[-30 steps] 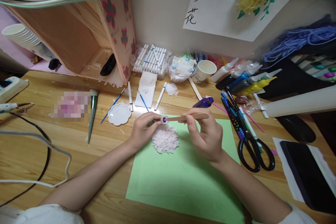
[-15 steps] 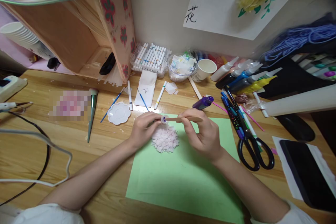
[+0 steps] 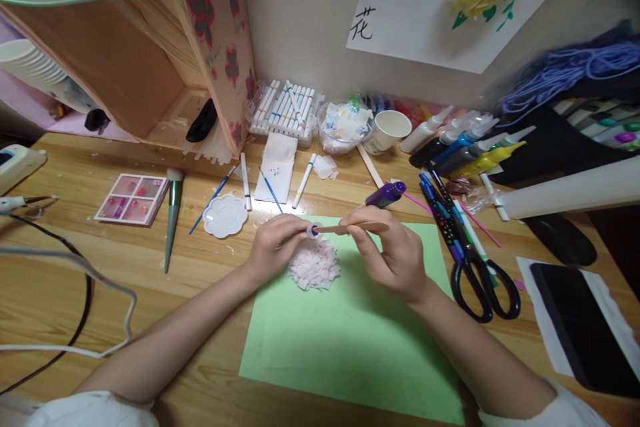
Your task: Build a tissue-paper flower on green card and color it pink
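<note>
My left hand [image 3: 274,244] pinches a small, pale round cap [image 3: 314,231] with purple inside it. A flat wooden craft stick [image 3: 333,229] is gripped in my right hand [image 3: 387,250], and its tip reaches into the cap's opening. Just below the cap sits a round, ruffled pale-pink paper flower [image 3: 315,265]. The flower rests on a sheet of green paper [image 3: 350,347]. Beyond my right hand lies a purple bottle [image 3: 386,194] on its side.
Scissors [image 3: 483,280] and a phone [image 3: 580,327] lie to the right. A white palette [image 3: 225,216], makeup brush [image 3: 173,220] and pink compact [image 3: 133,199] are left. Along the back stand a marker box [image 3: 285,112], paper cup [image 3: 391,131] and several paint bottles [image 3: 460,140].
The view has shifted slightly. Both hands keep their grips, and the stick's tip stays at the cap with hardly any movement.
</note>
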Demonstrator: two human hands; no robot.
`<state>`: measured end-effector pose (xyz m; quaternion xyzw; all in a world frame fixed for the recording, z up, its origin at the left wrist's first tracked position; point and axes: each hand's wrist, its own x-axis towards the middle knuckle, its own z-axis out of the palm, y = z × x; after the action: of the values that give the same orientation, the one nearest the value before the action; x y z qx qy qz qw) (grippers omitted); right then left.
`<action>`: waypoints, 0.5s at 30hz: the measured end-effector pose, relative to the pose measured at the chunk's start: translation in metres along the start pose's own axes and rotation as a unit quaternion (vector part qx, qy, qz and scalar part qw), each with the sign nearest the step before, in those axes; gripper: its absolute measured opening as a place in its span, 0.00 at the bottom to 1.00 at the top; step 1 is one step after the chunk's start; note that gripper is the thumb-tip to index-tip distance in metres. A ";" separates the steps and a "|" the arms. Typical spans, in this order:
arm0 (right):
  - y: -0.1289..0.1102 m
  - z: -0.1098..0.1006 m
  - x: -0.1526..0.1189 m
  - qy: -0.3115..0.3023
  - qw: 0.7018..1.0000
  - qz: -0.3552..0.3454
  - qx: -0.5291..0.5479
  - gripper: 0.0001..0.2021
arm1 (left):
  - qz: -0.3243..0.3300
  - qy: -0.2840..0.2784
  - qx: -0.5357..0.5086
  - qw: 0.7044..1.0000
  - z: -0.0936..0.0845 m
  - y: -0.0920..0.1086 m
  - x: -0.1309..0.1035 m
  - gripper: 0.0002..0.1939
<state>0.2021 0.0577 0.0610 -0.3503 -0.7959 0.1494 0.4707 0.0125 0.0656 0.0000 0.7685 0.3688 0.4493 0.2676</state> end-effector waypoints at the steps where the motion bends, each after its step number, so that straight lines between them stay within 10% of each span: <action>1: 0.000 -0.001 0.000 -0.001 1.000 -0.001 0.002 0.07 | 0.006 0.000 -0.001 1.000 0.000 0.000 0.000 0.05; 15: -0.005 -0.013 -0.002 0.075 0.995 0.066 0.016 0.07 | 0.005 0.007 -0.003 1.000 0.000 0.000 -0.001 0.05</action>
<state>0.2118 0.0518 0.0693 -0.4045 -0.7312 0.1661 0.5236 0.0117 0.0645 -0.0004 0.7666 0.3648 0.4570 0.2653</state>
